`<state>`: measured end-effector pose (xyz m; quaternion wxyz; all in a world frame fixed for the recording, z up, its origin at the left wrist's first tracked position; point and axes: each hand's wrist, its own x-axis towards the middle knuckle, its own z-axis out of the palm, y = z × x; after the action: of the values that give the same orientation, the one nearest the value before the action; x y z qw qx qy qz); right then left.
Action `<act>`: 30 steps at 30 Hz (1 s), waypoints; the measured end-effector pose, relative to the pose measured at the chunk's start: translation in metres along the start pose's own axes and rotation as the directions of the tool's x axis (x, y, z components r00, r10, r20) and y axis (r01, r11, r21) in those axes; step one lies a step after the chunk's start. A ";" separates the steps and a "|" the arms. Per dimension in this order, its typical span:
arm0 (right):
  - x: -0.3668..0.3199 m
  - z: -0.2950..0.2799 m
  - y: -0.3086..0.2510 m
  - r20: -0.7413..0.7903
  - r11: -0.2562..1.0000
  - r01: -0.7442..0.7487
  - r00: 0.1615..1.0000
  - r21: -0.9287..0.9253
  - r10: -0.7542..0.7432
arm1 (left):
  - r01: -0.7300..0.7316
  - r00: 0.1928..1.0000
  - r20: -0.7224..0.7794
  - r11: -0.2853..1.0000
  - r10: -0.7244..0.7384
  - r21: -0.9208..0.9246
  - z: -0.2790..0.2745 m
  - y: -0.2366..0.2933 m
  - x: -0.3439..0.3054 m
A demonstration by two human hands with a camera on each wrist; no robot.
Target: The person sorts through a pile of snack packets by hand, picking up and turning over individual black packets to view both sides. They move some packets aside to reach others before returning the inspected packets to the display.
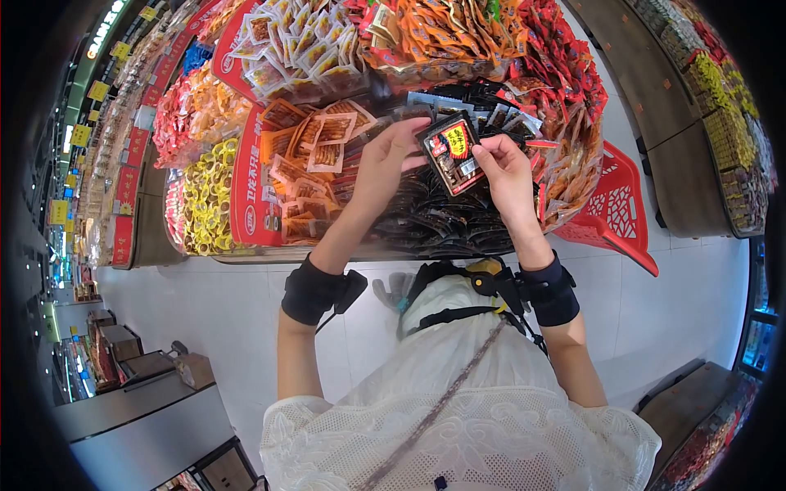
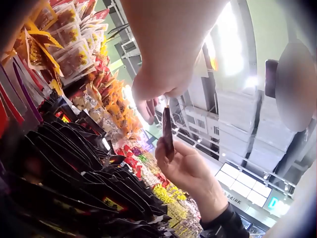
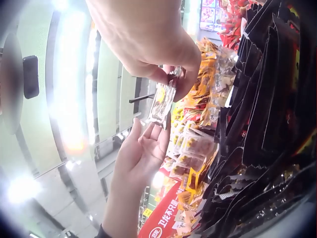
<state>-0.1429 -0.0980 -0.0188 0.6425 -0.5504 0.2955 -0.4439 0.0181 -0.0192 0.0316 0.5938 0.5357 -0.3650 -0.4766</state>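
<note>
A small black snack packet (image 1: 452, 155) with a red and yellow label is held up over the display of packaged snacks. My right hand (image 1: 509, 172) pinches its right edge between thumb and fingers. My left hand (image 1: 386, 164) is at the packet's left side, its fingers extended and partly hidden behind it. Seen from the right wrist, the left palm (image 3: 143, 153) faces up, fingertips right at the packet's lower end. The left wrist view shows the packet (image 2: 168, 134) edge-on. Below both hands lie rows of similar black packets (image 1: 442, 225).
Orange snack packets (image 1: 307, 204) lie left of the black ones, behind a red sign (image 1: 255, 184). White packets (image 1: 307, 41) and red packets (image 1: 565, 61) are piled farther back. A red plastic basket (image 1: 618, 204) is at the right of the display. Shelves line both sides.
</note>
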 end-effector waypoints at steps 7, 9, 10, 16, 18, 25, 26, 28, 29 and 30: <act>-0.010 0.012 -0.003 -0.074 0.996 0.066 0.995 0.060 -0.062 | -0.034 0.999 -0.032 0.999 0.034 0.012 0.008 -0.022 0.000; -0.013 0.012 -0.002 -0.039 0.995 0.057 0.998 0.078 -0.054 | -0.054 0.998 -0.029 0.998 0.053 -0.027 0.009 -0.026 -0.002; -0.014 0.011 -0.002 -0.019 0.996 0.054 0.998 0.071 -0.052 | -0.059 0.998 -0.041 0.996 0.056 -0.065 0.010 -0.027 -0.003; -0.016 0.011 -0.005 0.037 0.998 0.008 0.999 0.060 -0.010 | 0.006 1.000 -0.007 1.000 -0.006 -0.009 0.008 -0.031 -0.007; -0.016 0.011 -0.006 0.044 0.997 -0.010 0.999 0.071 0.007 | 0.016 1.000 0.004 1.000 -0.016 -0.003 0.008 -0.030 -0.008; -0.019 0.015 -0.003 0.090 0.965 -0.156 0.986 0.212 0.140 | 0.009 1.000 0.026 0.997 -0.007 -0.077 0.005 -0.039 -0.008; -0.019 0.016 -0.002 0.091 0.964 -0.159 0.986 0.214 0.143 | 0.014 1.000 0.029 0.997 -0.012 -0.072 0.004 -0.040 -0.008; -0.019 0.015 -0.003 0.115 0.948 -0.204 0.977 0.244 0.181 | 0.030 0.999 0.035 0.990 -0.026 -0.137 0.008 -0.036 -0.010; -0.019 0.015 -0.003 0.128 0.939 -0.226 0.972 0.260 0.199 | 0.039 0.999 0.039 0.985 -0.033 -0.168 0.009 -0.034 -0.012; -0.018 0.014 -0.002 0.134 0.944 -0.224 0.971 0.243 0.196 | 0.047 0.999 0.018 0.987 -0.045 -0.155 0.010 -0.033 -0.013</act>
<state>-0.1395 -0.0753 -0.0155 0.7668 -0.4515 0.2573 -0.3769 -0.0011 -0.0084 0.0014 0.6199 0.4928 -0.3185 -0.5211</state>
